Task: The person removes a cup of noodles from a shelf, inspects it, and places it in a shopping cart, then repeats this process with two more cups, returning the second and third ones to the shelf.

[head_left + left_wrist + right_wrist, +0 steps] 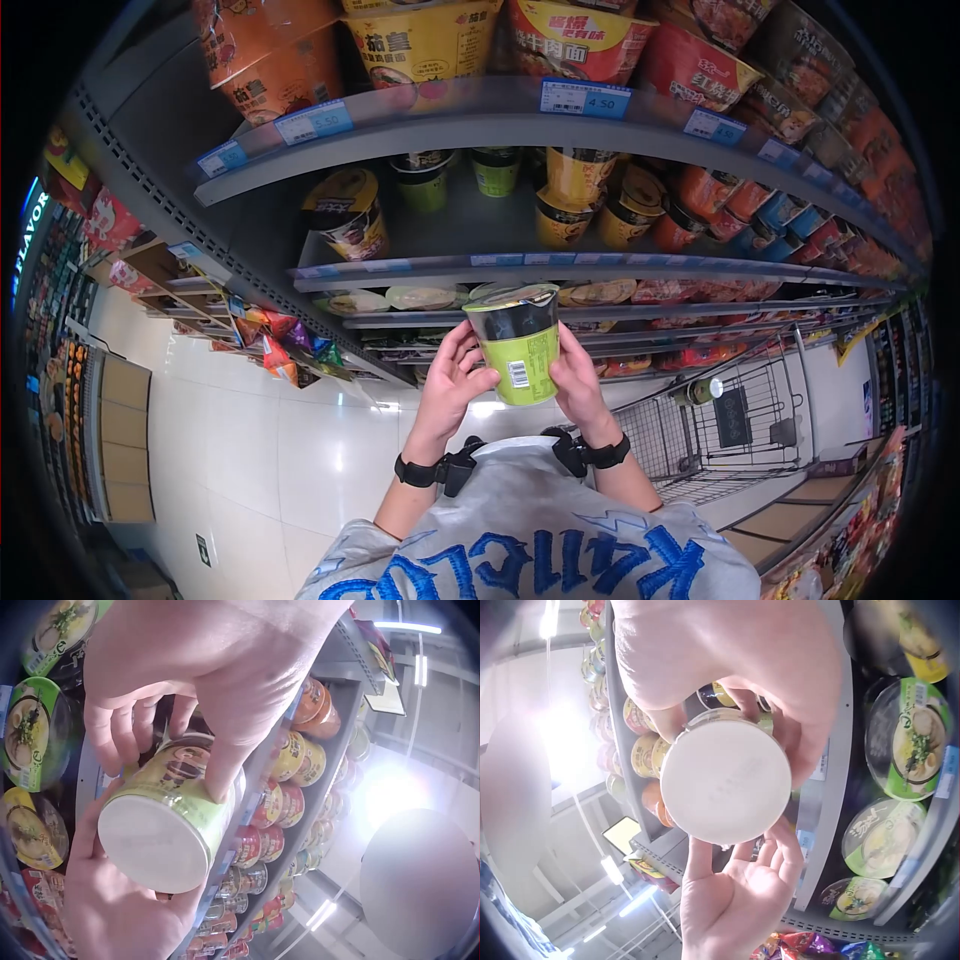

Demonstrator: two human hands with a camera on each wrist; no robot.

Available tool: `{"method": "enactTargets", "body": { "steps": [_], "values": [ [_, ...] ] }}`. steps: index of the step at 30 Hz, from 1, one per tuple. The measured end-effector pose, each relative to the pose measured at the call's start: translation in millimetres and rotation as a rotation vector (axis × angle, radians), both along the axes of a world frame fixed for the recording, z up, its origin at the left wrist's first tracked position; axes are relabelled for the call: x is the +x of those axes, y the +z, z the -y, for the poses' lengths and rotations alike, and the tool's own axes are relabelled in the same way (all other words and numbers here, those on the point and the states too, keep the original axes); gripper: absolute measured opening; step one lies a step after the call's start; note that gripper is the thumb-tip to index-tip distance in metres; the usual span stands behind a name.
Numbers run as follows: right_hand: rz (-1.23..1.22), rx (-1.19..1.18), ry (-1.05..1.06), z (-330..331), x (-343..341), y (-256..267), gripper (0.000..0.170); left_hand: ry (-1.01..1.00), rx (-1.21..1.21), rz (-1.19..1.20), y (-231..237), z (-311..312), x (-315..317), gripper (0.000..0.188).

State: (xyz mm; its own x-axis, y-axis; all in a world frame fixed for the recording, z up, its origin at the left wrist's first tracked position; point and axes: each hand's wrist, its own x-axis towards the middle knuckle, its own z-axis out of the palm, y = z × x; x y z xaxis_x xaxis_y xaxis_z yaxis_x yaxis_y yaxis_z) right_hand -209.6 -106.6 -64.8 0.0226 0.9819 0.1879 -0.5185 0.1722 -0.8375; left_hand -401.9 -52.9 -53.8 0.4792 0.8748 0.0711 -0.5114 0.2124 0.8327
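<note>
An instant noodle cup (520, 362), black above and lime green below, is held before the shelves with its lid up and its barcode side toward the head camera. My left hand (452, 378) holds it from the left, thumb on its side and the other fingers fanned out behind. On the other side my right hand (580, 382) grips it, thumb along the green wall. In the left wrist view the left thumb (225, 769) presses near the cup's printed picture. The cup's white base (726, 782) faces the right wrist camera, with the right hand's fingers curled round the side.
A shelf edge (560, 262) runs just beyond the cup, with green noodle cups (425, 182) and yellow ones above it. Larger noodle tubs (580, 40) fill the upper shelf. A wire shopping cart (690, 440) holding a cup stands at the right. Snack bags (285, 340) hang at left.
</note>
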Motion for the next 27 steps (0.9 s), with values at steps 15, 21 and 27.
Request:
{"method": "enactTargets", "body": {
  "steps": [15, 21, 27],
  "values": [
    [0.124, -0.085, -0.134, -0.2, 6.6, -2.9, 0.067, 0.108, -0.017, -0.068, 0.7, -1.5, -0.5, 0.069],
    [-0.006, -0.049, -0.083, 3.2, 5.7, -1.5, 0.069, 0.061, 0.032, -0.079, -4.4, -2.4, 3.4, 0.071],
    [0.148, -0.028, -0.052, 4.5, 4.4, -5.6, 0.079, -0.055, 0.03, -0.087, 2.7, 0.8, 3.5, 0.08]
  ]
}}
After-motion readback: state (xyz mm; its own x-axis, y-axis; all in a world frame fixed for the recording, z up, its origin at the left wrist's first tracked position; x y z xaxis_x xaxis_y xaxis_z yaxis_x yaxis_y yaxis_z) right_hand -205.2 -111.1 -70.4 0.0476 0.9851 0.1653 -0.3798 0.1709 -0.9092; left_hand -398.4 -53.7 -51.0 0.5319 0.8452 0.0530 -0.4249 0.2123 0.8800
